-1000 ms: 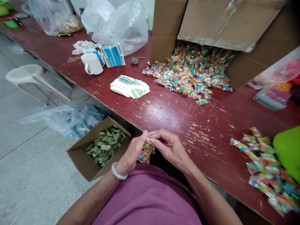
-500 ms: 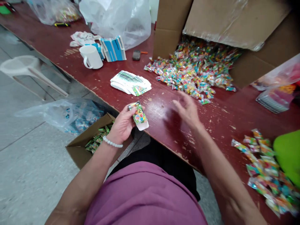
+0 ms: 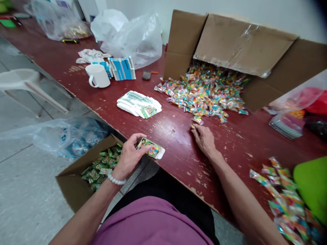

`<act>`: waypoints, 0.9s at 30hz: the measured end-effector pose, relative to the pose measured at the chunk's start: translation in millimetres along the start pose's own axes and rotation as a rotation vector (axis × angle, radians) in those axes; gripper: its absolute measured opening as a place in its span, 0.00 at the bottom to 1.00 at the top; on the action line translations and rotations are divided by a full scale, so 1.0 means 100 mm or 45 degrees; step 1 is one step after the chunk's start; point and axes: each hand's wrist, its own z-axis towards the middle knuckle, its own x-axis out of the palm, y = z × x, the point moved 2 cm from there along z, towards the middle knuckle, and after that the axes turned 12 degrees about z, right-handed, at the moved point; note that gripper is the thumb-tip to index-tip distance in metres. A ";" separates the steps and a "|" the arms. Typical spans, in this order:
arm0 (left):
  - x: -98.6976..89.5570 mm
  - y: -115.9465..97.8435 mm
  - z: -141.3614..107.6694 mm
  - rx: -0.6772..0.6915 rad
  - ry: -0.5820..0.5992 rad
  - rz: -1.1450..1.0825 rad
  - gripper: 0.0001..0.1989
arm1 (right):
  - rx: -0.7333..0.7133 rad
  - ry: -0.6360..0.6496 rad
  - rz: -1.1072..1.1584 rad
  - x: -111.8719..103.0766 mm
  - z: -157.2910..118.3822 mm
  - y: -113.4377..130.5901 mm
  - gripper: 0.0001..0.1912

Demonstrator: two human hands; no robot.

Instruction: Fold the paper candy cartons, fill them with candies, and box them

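A small green printed box [image 3: 151, 148] with a white open flap lies in the grip of my left hand [image 3: 130, 153], over the table's front edge. My right hand [image 3: 205, 139] rests on the red table, its fingers pinched at the near edge of the candy pile; a bit of a wrapped candy [image 3: 192, 127] shows at the fingertips. Colourful wrapped candies [image 3: 204, 95] spill out of a large cardboard box [image 3: 184, 44]. A fanned stack of flat printed cartons [image 3: 135, 102] lies on the table beyond my left hand.
Below the table edge at left stands a cardboard box [image 3: 74, 190] of green packets. A white mug [image 3: 100, 76] and blue-white carton [image 3: 122, 68] stand behind the stack. Strips of candy [image 3: 288, 197] lie at right by a green object [image 3: 311, 187].
My right hand has come down to the edge of the candy pile and its fingers have closed. My left hand has turned the small box more sideways. The view has shifted up.
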 end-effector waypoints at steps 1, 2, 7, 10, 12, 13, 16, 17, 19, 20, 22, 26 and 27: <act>-0.03 -0.01 -0.01 -0.004 0.033 0.021 0.17 | -0.005 -0.021 0.040 -0.01 -0.04 0.06 0.17; -0.05 -0.01 -0.02 -0.032 0.076 0.016 0.17 | 0.007 -0.066 0.071 -0.03 -0.07 0.12 0.16; -0.05 -0.05 -0.15 -0.341 0.287 -0.324 0.25 | 0.254 -0.314 0.573 -0.20 -0.23 0.60 0.15; 0.04 -0.09 -0.27 -0.407 0.356 -0.480 0.28 | 0.489 -0.119 1.234 -0.18 -0.39 1.04 0.15; 0.10 -0.11 -0.35 -0.410 0.405 -0.551 0.26 | 0.592 -0.044 1.435 -0.14 -0.51 1.29 0.14; 0.12 -0.11 -0.40 -0.403 0.422 -0.587 0.24 | 0.620 -0.036 1.499 -0.12 -0.57 1.38 0.13; 0.17 -0.10 -0.53 -0.369 0.478 -0.654 0.21 | 0.658 -0.064 1.603 -0.05 -0.69 1.52 0.12; 0.19 -0.10 -0.57 -0.359 0.512 -0.659 0.20 | 0.665 -0.070 1.624 -0.03 -0.72 1.54 0.12; 0.24 -0.11 -0.64 -0.351 0.626 -0.657 0.21 | 0.662 -0.030 1.643 0.03 -0.76 1.56 0.11; 0.26 -0.11 -0.67 -0.350 0.696 -0.655 0.22 | 0.643 0.006 1.642 0.05 -0.78 1.58 0.11; 0.31 -0.14 -0.71 -0.341 0.825 -0.654 0.23 | 0.568 0.076 1.606 0.08 -0.81 1.59 0.11; 0.35 -0.17 -0.73 -0.284 0.888 -0.614 0.21 | 0.341 0.129 1.317 0.01 -0.87 1.60 0.10; 0.34 -0.17 -0.72 -0.272 0.873 -0.592 0.20 | 0.281 0.153 1.209 -0.03 -0.87 1.60 0.09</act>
